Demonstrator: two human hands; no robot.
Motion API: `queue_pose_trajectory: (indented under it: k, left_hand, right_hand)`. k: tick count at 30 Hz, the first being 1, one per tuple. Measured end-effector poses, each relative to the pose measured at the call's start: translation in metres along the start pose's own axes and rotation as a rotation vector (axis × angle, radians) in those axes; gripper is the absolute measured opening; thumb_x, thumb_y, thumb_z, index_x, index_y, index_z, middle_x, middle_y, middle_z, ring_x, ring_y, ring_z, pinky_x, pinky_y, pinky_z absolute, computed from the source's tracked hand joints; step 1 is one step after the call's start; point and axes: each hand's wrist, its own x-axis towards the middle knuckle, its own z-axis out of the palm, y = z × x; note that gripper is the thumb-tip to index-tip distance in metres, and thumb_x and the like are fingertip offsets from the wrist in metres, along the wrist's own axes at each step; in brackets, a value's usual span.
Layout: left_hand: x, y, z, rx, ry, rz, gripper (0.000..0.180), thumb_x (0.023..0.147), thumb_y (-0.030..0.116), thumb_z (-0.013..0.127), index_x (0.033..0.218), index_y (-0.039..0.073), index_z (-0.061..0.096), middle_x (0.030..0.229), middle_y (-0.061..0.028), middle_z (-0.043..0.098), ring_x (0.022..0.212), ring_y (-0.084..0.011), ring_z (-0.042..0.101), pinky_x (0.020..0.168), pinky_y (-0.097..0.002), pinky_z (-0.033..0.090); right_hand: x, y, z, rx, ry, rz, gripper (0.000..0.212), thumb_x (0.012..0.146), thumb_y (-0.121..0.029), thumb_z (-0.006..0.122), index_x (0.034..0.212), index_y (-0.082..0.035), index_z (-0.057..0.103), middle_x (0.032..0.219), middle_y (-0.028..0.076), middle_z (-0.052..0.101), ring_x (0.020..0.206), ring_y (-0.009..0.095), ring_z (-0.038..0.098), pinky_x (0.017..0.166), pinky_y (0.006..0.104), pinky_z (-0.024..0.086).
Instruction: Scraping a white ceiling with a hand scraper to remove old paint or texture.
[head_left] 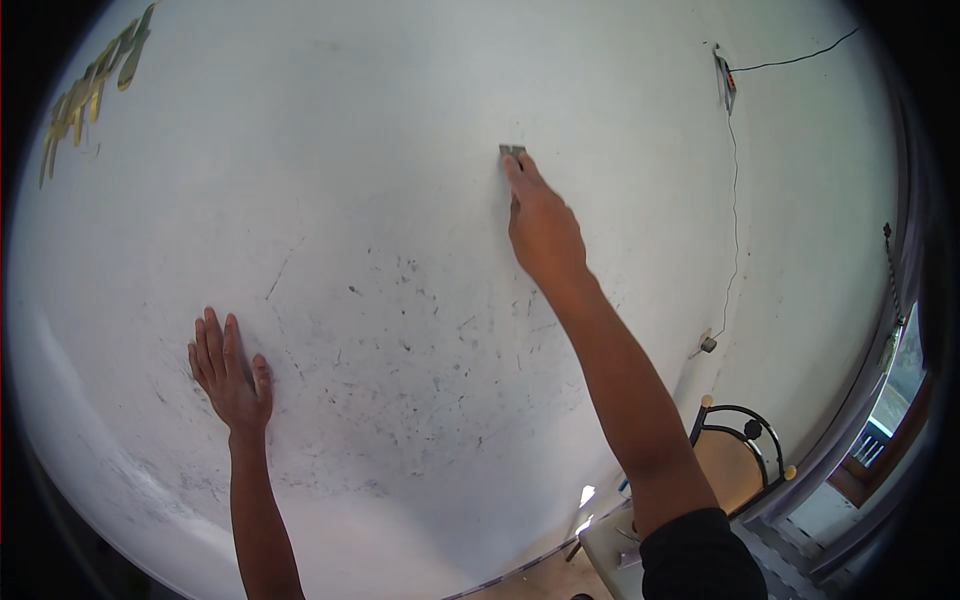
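Note:
A pale wall [400, 180] fills most of the view, scuffed with dark marks and scratches across its middle and lower part. My right hand [547, 225] reaches up and grips a scraper [512, 151], whose flat grey blade edge lies against the wall above the marked area. The scraper's handle is hidden inside my fingers. Lower down on the left, my left hand [232, 375] rests flat on the wall, its fingers stretched out and holding nothing.
Gold-coloured decorations [95, 90] are on the wall at upper left. A wall-mounted socket box [726, 82] with a thin hanging cable is at upper right, above a small fitting [708, 344]. A black-framed chair [740, 450] stands at lower right, near a curtained opening [895, 400].

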Motion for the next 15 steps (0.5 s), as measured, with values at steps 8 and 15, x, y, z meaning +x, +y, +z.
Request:
queue_pose_trajectory:
  k: [8, 15]
  left_hand:
    - [-0.002, 0.001, 0.006, 0.005, 0.013, -0.004, 0.057, 0.106, 0.045, 0.033, 0.15, 0.011, 0.045, 0.16, -0.0133, 0.037, 0.149, -0.0317, 0.032, 0.121, -0.0509, 0.019]
    - [-0.005, -0.004, -0.001, 0.009, 0.008, -0.001, 0.057, 0.107, 0.046, 0.032, 0.15, 0.011, 0.046, 0.16, -0.0136, 0.037, 0.149, -0.032, 0.032, 0.121, -0.0507, 0.019]
  right_hand:
    - [0.029, 0.0, -0.002, 0.049, 0.075, -0.012, 0.037, 0.101, -0.007, 0.048, 0.138, -0.007, 0.056, 0.147, 0.017, 0.051, 0.123, 0.039, 0.058, 0.099, 0.0445, 0.052]
    - [-0.027, 0.0, 0.007, 0.097, 0.024, 0.016, 0.032, 0.102, -0.01, 0.048, 0.133, -0.006, 0.058, 0.144, 0.017, 0.054, 0.12, 0.039, 0.06, 0.098, 0.0447, 0.052]
